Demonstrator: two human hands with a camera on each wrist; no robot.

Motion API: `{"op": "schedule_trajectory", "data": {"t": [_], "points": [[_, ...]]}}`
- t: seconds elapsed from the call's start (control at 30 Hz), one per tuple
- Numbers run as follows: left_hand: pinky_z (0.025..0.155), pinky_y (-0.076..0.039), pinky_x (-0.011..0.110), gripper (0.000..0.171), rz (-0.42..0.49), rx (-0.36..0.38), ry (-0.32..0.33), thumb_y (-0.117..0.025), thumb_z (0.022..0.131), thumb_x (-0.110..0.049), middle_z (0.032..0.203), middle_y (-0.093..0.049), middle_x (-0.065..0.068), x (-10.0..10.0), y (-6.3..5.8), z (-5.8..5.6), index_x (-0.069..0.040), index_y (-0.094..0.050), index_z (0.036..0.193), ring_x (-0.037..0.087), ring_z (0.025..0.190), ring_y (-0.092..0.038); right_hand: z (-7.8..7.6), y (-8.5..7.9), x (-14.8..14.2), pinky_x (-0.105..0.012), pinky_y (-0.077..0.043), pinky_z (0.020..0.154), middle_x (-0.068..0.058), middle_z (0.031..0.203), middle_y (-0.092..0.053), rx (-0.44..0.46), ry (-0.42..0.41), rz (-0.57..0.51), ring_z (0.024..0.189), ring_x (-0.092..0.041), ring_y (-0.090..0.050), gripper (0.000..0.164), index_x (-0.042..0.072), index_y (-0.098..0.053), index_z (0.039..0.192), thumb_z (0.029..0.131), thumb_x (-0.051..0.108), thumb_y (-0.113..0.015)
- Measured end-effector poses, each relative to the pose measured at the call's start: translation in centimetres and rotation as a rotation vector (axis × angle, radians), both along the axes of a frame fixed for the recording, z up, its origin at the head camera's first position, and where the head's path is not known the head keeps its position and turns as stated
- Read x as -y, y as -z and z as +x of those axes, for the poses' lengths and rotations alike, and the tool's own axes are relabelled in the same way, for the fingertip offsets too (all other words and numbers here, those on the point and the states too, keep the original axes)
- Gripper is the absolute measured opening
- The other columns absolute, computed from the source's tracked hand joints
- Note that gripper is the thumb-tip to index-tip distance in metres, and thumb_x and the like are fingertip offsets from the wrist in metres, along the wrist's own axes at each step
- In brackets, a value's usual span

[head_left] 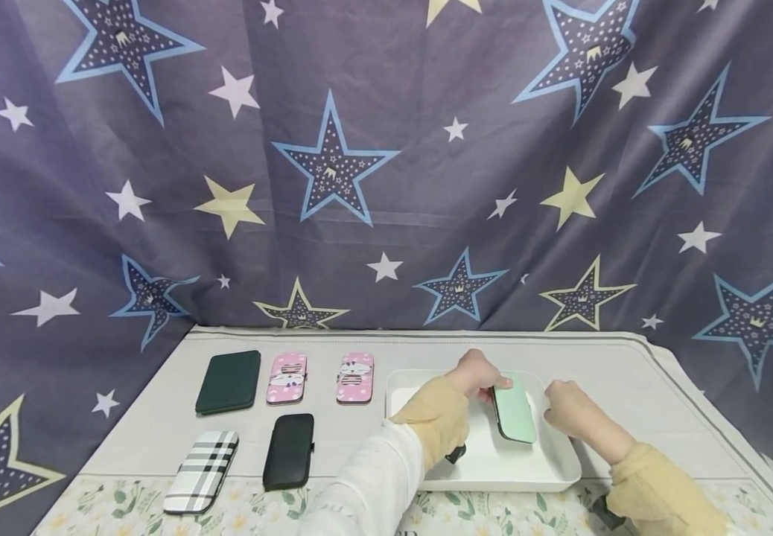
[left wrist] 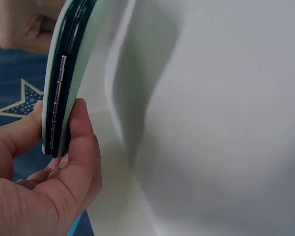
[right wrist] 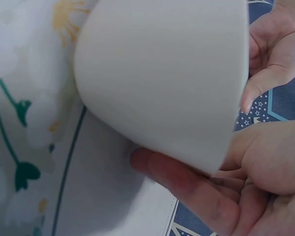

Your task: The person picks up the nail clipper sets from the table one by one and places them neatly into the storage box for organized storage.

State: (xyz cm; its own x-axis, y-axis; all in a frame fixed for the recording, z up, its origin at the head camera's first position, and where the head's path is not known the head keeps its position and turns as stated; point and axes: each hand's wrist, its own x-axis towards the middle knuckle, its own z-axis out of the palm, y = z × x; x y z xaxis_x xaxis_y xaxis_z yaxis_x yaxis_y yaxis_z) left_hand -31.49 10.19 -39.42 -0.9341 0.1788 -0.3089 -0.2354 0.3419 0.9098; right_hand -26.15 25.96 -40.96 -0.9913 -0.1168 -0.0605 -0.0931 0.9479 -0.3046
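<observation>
My left hand (head_left: 477, 374) pinches the upper left edge of a mint-green hinged case (head_left: 517, 413), holding it tilted over a shallow white tray (head_left: 494, 485). In the left wrist view, thumb and fingers press the two faces of the case (left wrist: 48, 105) together near one end, and a metal hinge runs along its narrow side. The case is closed. At the tray's right side, my right hand (head_left: 570, 408) grips the rim. From the right wrist view, its fingers (right wrist: 187, 184) curl against the outer wall of the tray (right wrist: 167, 73).
Left of the tray lie a dark green case (head_left: 228, 382), two pink cat-patterned cases (head_left: 287, 378), a black ribbed case (head_left: 289, 452) and a white plaid case (head_left: 202, 472). A star-patterned curtain (head_left: 386, 186) hangs behind the table. Floral cloth (head_left: 118, 502) covers the front edge.
</observation>
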Motion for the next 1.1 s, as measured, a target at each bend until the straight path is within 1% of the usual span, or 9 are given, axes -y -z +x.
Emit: {"op": "schedule_trajectory", "data": {"t": [0.17,0.37,0.5,0.73,0.87,0.9,0.97,1.03,1.1], "points": [[0.058,-0.058,0.030,0.026,-0.045,-0.004,-0.009,-0.076,0.075,0.001,0.067,-0.060,0.014,-0.4,1.1,-0.2,0.010,-0.058,0.092,0.025,0.061,-0.067,-0.1,-0.1,0.0,-0.021,-0.049,0.041,-0.014,0.061,-0.059,0.006,-0.012,0.000,0.043,-0.015,-0.057,0.021,-0.020,-0.059,0.096,0.080,-0.006,-0.056],[0.052,-0.057,0.030,0.026,-0.110,-0.021,0.003,-0.078,0.073,-0.001,0.060,-0.061,0.016,-1.1,2.7,-0.4,0.010,-0.058,0.085,0.029,0.058,-0.068,0.1,0.2,-0.1,-0.021,-0.049,0.041,-0.013,0.060,-0.059,0.003,-0.011,-0.023,0.044,-0.014,-0.057,0.019,-0.018,-0.061,0.093,0.078,-0.008,-0.055],[0.049,-0.056,0.029,0.027,-0.176,-0.041,0.014,-0.080,0.073,-0.005,0.056,-0.061,0.016,-1.4,3.2,-0.5,0.009,-0.058,0.081,0.030,0.057,-0.068,0.2,0.2,-0.1,-0.021,-0.049,0.040,-0.013,0.060,-0.058,-0.007,-0.012,-0.016,0.043,-0.014,-0.057,0.018,-0.018,-0.061,0.092,0.078,-0.008,-0.055],[0.049,-0.056,0.028,0.030,-0.346,-0.065,0.079,-0.079,0.077,-0.016,0.051,-0.058,0.013,-1.4,2.7,-0.1,0.005,-0.058,0.076,0.027,0.057,-0.069,0.1,0.2,0.0,-0.021,-0.049,0.040,-0.016,0.061,-0.059,-0.006,-0.002,0.001,0.043,-0.014,-0.057,0.022,-0.021,-0.059,0.095,0.078,-0.009,-0.055],[0.049,-0.056,0.026,0.037,-0.467,-0.122,0.083,-0.081,0.075,-0.022,0.052,-0.061,0.014,-1.6,2.0,0.4,0.007,-0.058,0.081,0.024,0.056,-0.069,0.1,0.1,0.0,-0.021,-0.049,0.040,-0.017,0.063,-0.059,-0.009,0.000,0.022,0.044,-0.014,-0.057,0.024,-0.022,-0.058,0.097,0.077,-0.009,-0.055],[0.047,-0.055,0.025,0.039,-0.503,-0.144,0.083,-0.082,0.074,-0.023,0.056,-0.062,0.015,-1.6,1.8,0.5,0.007,-0.059,0.084,0.023,0.056,-0.069,0.1,0.1,0.0,-0.021,-0.049,0.040,-0.017,0.063,-0.059,-0.008,0.002,0.024,0.044,-0.014,-0.057,0.024,-0.021,-0.058,0.097,0.077,-0.009,-0.055],[0.042,-0.051,0.021,0.046,-0.584,-0.192,0.085,-0.083,0.072,-0.027,0.068,-0.065,0.018,-1.8,1.4,0.7,0.008,-0.061,0.092,0.019,0.047,-0.065,0.0,-0.1,0.0,-0.021,-0.049,0.040,-0.017,0.062,-0.059,-0.009,-0.001,0.030,0.043,-0.014,-0.057,0.023,-0.021,-0.059,0.096,0.077,-0.008,-0.055],[0.037,-0.047,0.018,0.050,-0.643,-0.234,0.080,-0.084,0.071,-0.030,0.079,-0.064,0.019,-1.8,1.3,0.8,0.006,-0.062,0.097,0.014,0.039,-0.058,0.0,-0.2,0.0,-0.022,-0.049,0.039,-0.016,0.062,-0.058,0.000,0.004,0.031,0.043,-0.014,-0.056,0.023,-0.021,-0.059,0.096,0.077,-0.008,-0.054],[0.033,-0.042,0.017,0.051,-0.683,-0.273,0.077,-0.084,0.070,-0.033,0.086,-0.063,0.019,-1.8,1.3,0.8,0.004,-0.063,0.098,0.011,0.033,-0.050,-0.1,-0.2,0.0,-0.022,-0.048,0.039,-0.016,0.061,-0.058,-0.003,0.001,0.032,0.042,-0.014,-0.056,0.023,-0.021,-0.059,0.096,0.077,-0.008,-0.054]]}}
